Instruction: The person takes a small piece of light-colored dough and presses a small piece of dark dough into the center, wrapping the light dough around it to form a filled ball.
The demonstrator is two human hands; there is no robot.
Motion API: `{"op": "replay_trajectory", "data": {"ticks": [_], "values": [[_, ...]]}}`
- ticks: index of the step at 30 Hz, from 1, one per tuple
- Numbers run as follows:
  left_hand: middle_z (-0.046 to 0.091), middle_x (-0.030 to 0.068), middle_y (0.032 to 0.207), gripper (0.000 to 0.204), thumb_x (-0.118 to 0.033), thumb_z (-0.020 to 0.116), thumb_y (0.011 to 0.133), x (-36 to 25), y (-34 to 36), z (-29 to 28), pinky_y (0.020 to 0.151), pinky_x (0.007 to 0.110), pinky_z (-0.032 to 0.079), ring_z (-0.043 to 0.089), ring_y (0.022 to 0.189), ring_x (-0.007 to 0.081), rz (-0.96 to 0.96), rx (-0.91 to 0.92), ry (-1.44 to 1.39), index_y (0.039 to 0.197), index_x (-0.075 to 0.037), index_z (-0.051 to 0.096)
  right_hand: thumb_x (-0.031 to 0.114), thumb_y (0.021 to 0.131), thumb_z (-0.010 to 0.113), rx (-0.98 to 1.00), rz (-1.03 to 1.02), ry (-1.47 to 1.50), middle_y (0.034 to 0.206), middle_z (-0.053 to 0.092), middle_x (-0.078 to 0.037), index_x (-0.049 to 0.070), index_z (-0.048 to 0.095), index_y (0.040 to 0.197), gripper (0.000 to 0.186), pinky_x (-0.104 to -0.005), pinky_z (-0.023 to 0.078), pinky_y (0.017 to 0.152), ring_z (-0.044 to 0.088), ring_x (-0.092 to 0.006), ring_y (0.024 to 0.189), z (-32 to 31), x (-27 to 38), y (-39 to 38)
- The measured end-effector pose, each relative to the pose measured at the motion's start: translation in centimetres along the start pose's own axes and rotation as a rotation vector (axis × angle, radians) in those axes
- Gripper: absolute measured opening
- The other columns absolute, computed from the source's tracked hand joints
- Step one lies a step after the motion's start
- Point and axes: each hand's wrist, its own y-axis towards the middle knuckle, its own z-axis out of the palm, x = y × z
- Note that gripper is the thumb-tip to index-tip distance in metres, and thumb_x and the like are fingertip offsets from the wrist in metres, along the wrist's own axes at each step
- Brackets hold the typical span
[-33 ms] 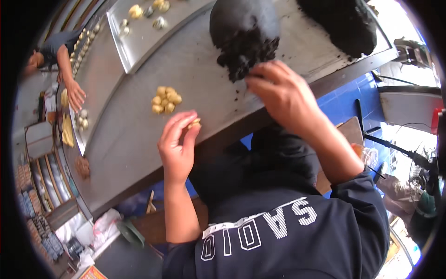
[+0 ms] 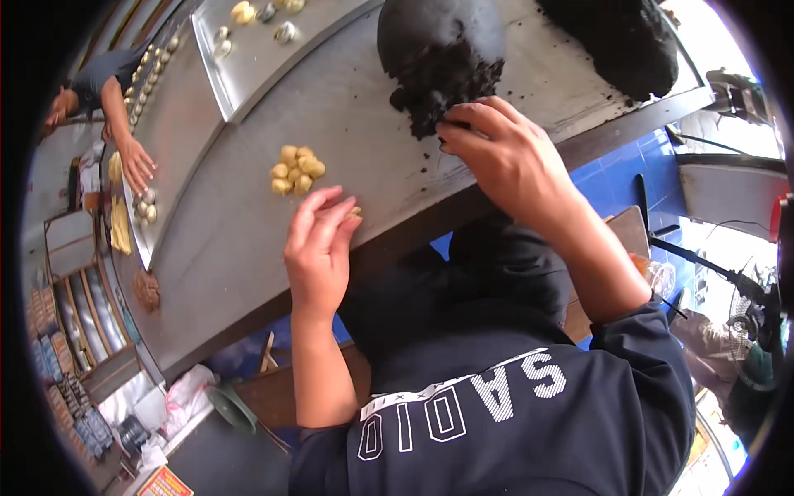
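My left hand (image 2: 318, 248) is above the metal table's front edge, fingers curled round a small yellow dough piece (image 2: 356, 212), mostly hidden behind them. A pile of small yellow balls (image 2: 295, 170) lies just beyond it. My right hand (image 2: 504, 161) has its curled fingertips on the crumbly lower part of a black dough mass (image 2: 430, 87), pinching at it; what is between the fingertips is partly hidden. The mass has a smooth rounded upper part (image 2: 438, 29), with dark crumbs beside it on the metal table (image 2: 231, 264).
A second black mass (image 2: 620, 58) lies at the right. Behind are a tray (image 2: 215, 74) with small balls and another row of balls. A co-worker's hand (image 2: 136, 165) is at the far left. A chair (image 2: 624, 236) and stand are at the right, below the table.
My left hand's fingers have shifted, now covering more of the yellow piece. My right hand sits slightly higher in the picture, as does the black mass; the whole view has shifted a little.
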Motion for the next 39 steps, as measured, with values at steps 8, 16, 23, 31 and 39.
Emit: {"op": "replay_trajectory", "data": {"ticks": [8, 16, 23, 31, 39], "values": [[0.080, 0.0062, 0.118, 0.033, -0.006, 0.095, 0.089, 0.7, -0.1, 1.0, 0.091, 0.042, 0.061, 0.074, 0.100, 0.0262, 0.093, -0.130, 0.100, 0.121, -0.004, 0.087, 0.014, 0.088, 0.075, 0.127, -0.217, 0.152, 0.099, 0.062, -0.008, 0.007, 0.074, 0.095, 0.010, -0.0420, 0.061, 0.092, 0.067, -0.0286, 0.100, -0.2, 2.9, 1.5], [0.081, 0.0089, 0.133, 0.046, -0.001, 0.094, 0.087, 0.0, -0.4, 2.0, 0.093, 0.039, 0.061, 0.074, 0.105, 0.0251, 0.005, -0.128, 0.110, 0.131, -0.012, 0.087, 0.015, 0.095, 0.084, -0.009, 0.189, 0.094, 0.115, 0.072, -0.010, 0.006, 0.075, 0.113, 0.022, -0.0456, 0.062, 0.094, 0.072, -0.0331, 0.113, -0.4, 0.5, -0.4], [0.058, 0.0145, 0.173, 0.024, -0.032, 0.084, 0.103, -2.4, 0.4, -1.0, 0.130, 0.059, 0.033, 0.053, 0.157, 0.0442, 0.067, 0.168, 0.468, 0.123, -0.021, 0.092, 0.009, 0.090, 0.089, 0.067, -0.017, 0.076, 0.121, 0.076, -0.009, 0.006, 0.084, 0.120, 0.031, -0.0444, 0.063, 0.095, 0.073, -0.0317, 0.111, -0.6, -1.4, -0.7], [0.073, -0.0013, 0.087, 0.033, -0.034, 0.081, 0.107, -1.2, 11.7, 6.1, 0.099, 0.042, 0.041, 0.070, 0.094, 0.0230, 0.524, -0.433, 0.424, 0.084, -0.012, 0.072, 0.017, 0.092, 0.087, 0.147, 0.062, 0.001, 0.114, 0.074, -0.008, 0.007, 0.078, 0.104, 0.018, -0.0451, 0.062, 0.094, 0.072, -0.0312, 0.111, -0.9, 0.7, 1.0], [0.067, -0.0008, 0.082, 0.029, -0.030, 0.082, 0.106, 1.2, 11.9, 7.1, 0.091, 0.045, 0.042, 0.067, 0.086, 0.0222, 0.359, -0.390, 0.319, 0.082, -0.017, 0.071, 0.013, 0.092, 0.077, 0.014, 0.110, -0.059, 0.112, 0.073, -0.006, 0.009, 0.076, 0.099, 0.008, -0.0429, 0.063, 0.090, 0.072, -0.0276, 0.112, -0.5, 0.5, -0.5]]}}
